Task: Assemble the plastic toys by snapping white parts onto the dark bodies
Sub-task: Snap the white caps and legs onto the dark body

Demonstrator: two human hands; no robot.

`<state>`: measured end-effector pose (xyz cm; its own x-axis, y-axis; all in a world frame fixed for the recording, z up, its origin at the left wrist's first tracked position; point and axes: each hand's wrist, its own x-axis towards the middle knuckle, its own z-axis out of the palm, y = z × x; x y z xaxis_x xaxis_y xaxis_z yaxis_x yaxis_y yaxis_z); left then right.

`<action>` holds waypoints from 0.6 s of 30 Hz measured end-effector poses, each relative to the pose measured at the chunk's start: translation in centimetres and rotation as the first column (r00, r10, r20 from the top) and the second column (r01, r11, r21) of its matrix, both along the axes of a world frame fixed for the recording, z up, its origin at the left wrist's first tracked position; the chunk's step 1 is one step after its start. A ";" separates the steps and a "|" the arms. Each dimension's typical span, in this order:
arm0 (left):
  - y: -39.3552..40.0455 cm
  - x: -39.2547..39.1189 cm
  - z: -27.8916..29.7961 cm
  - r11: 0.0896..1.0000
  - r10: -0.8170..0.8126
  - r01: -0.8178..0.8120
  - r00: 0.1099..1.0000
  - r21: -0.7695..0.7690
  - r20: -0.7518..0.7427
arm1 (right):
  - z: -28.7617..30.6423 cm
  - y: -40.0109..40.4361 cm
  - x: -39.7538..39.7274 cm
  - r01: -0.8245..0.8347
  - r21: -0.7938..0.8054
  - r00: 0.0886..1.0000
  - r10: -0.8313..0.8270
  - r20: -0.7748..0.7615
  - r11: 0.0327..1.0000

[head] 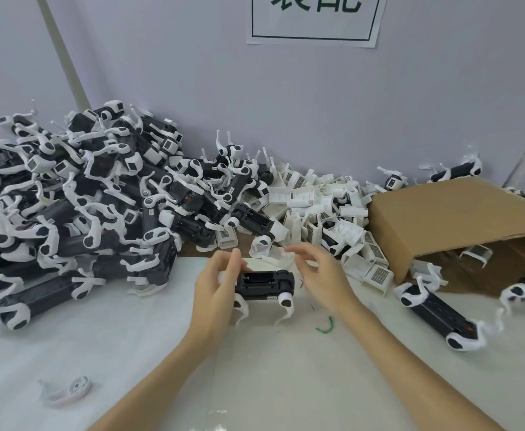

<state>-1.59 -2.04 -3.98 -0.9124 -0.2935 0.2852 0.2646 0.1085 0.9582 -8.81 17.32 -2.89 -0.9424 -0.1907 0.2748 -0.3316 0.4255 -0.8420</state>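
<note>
Dark body [265,283] gripped at its end by your left hand [216,283] | right hand [320,272] fingers loosely spread, blurred, holding nothing clear | step: fitting next piece | next: pick a white part [376,273], align, press.

Toy heap [77,194] left, loose parts [323,206] centre, cardboard box [447,219] right.

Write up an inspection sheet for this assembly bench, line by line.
Surface: white bench top, bare near the person.
Job's things: dark toy body with white legs, gripped at its left end by the left hand; pile of white parts behind.
Clutter: heap of assembled toys at left; loose white leg; green scrap; tipped cardboard box.
Grippers: right hand beside the body, fingers relaxed, holding nothing visible.
Cables: nothing seen.
Surroundings: grey wall, paper sign.
</note>
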 end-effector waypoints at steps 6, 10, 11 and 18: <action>-0.3 0.0 -0.4 0.987 0.009 -0.017 0.999 -0.162 -0.046 | -0.9 -0.5 -3.2 0.016 0.175 0.992 -0.037 0.117 0.985; -0.3 -0.1 -0.6 0.983 0.007 -0.015 0.999 -0.181 -0.043 | -0.9 -0.4 -2.7 0.069 0.285 0.998 -0.067 -0.016 0.956; -0.3 -0.2 -0.6 0.983 0.004 -0.011 0.999 -0.185 -0.038 | -0.6 -0.1 -2.6 0.077 0.265 0.997 -0.074 -0.022 0.961; -0.3 -0.4 -0.9 0.976 0.015 -0.029 0.998 -0.214 -0.063 | 0.2 2.5 0.2 0.092 -0.365 0.986 -0.034 0.162 0.926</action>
